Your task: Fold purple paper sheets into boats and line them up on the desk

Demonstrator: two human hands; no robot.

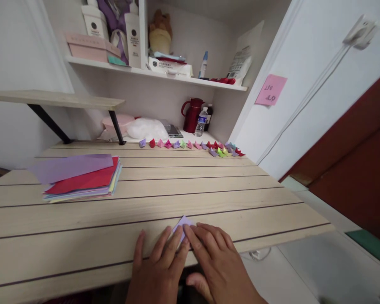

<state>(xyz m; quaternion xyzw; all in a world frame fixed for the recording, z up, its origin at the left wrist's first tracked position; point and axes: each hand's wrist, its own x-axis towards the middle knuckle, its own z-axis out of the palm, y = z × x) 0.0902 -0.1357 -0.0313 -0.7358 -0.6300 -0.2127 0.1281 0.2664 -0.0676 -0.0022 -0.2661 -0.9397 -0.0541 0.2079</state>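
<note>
Small lilac paper (183, 222), flat on the slatted wooden tabletop (139, 211), directly under the fingertips of both hands, one corner pointing away from them, the near part largely covered. Left hand (163, 264) palm down, fingers straight and loosely fanned, little finger set well out to the side, inner fingertips on the paper, thumb hidden. Right hand (213, 255) palm down too, fingers close alongside one another, index fingertip on the paper, thumb apart and lower, by the near table edge. Both together at the paper, laid on from above rather than clamped; impossible to tell whether fingertip touches fingertip.

Beyond the left hand and further left, a stack of coloured paper (82, 191), with a red sheet (91, 179) near the top and a purple sheet (76, 165) askew over it. Straight ahead of the hands, along the far table edge, a row of small folded paper pieces (176, 144) in mixed colours, bunched into a cluster (221, 152) towards the right. Behind that row, a clear bottle (202, 122) beside a dark red jug (193, 115), and left of these a white plastic bag (147, 128). Far right of the hands, on the wall, a pink note (271, 90).
</note>
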